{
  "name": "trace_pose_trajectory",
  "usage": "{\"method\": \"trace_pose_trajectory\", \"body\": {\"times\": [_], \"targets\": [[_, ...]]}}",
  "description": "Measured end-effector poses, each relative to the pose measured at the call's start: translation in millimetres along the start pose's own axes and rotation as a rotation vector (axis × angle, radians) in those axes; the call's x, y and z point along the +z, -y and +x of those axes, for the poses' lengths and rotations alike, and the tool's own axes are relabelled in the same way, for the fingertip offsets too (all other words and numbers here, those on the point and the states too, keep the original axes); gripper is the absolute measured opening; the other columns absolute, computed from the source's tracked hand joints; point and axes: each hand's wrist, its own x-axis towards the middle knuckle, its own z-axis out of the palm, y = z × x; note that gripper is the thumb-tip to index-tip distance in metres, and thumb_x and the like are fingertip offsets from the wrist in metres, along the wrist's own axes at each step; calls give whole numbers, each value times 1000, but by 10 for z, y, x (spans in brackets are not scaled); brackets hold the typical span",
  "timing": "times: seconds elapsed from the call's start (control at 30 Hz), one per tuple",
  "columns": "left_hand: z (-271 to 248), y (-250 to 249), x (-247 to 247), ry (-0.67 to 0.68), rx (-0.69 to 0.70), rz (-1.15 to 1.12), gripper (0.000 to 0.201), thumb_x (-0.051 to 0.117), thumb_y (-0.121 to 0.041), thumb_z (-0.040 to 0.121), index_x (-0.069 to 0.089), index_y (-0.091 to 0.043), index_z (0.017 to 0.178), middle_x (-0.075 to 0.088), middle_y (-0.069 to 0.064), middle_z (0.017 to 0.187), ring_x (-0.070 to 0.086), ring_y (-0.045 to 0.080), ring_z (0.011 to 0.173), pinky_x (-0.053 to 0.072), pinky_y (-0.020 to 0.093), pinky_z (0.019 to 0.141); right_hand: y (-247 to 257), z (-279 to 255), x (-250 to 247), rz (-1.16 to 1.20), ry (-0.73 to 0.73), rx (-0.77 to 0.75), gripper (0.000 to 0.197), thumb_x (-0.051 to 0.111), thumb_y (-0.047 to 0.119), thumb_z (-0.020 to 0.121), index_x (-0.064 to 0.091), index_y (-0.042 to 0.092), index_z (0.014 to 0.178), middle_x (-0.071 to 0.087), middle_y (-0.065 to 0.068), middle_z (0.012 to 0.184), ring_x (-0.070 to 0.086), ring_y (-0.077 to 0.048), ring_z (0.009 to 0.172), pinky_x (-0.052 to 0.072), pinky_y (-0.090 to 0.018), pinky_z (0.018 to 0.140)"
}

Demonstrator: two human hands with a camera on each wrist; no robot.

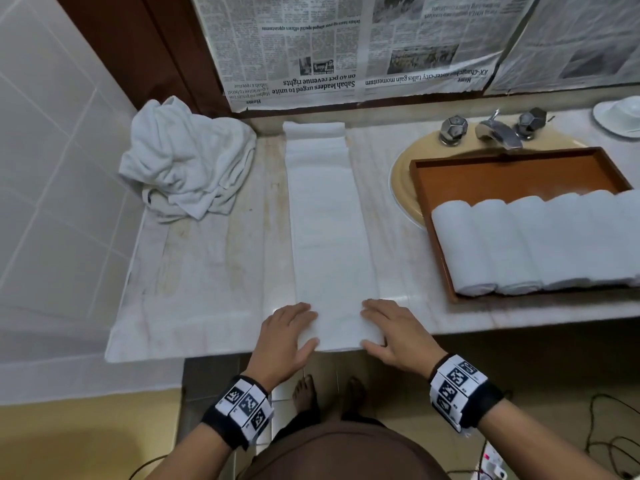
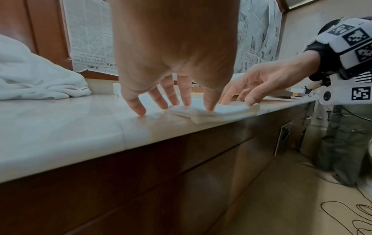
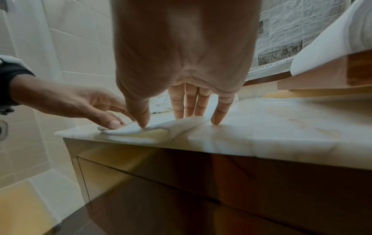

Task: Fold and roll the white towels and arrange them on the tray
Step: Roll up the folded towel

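A white towel [image 1: 325, 220], folded into a long narrow strip, lies on the marble counter [image 1: 207, 271] and runs from the back wall to the front edge. My left hand [image 1: 298, 323] and right hand [image 1: 381, 323] press its near end from either side, fingers straight on top and thumbs at the near edge. The left hand [image 2: 177, 101] spreads over the towel end [image 2: 225, 109]. The right hand [image 3: 181, 111] rests on the towel end [image 3: 181, 125], which bulges up slightly. A wooden tray [image 1: 422, 188] on the right holds several rolled towels [image 1: 519, 244].
A heap of crumpled white towels [image 1: 187, 168] sits at the back left. The tray lies over a sink with a metal tap [image 1: 498, 133]. Newspaper [image 1: 346, 46] covers the wall behind. A white dish [image 1: 620, 116] stands at the far right. Cables lie on the floor.
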Motion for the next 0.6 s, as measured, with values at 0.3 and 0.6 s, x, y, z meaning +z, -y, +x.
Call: {"method": "trace_pose_trajectory", "body": {"times": [0.3, 0.6], "targets": [[-165, -114, 100, 25, -11, 141, 74, 73, -45, 76, 46, -27, 142, 42, -5, 148, 40, 22, 132, 38, 43, 106, 97, -97, 125, -142, -23, -25, 65, 69, 27, 85, 44, 13, 143, 41, -7, 148, 40, -26, 134, 37, -40, 110], [-169, -182, 137, -114, 68, 230, 48, 70, -27, 69, 59, -29, 116, 59, -7, 116, 53, 21, 106, 45, 47, 87, 115, -57, 187, -223, -144, -73, 68, 84, 27, 61, 56, 12, 121, 57, -6, 114, 57, -25, 96, 52, -35, 76]]}}
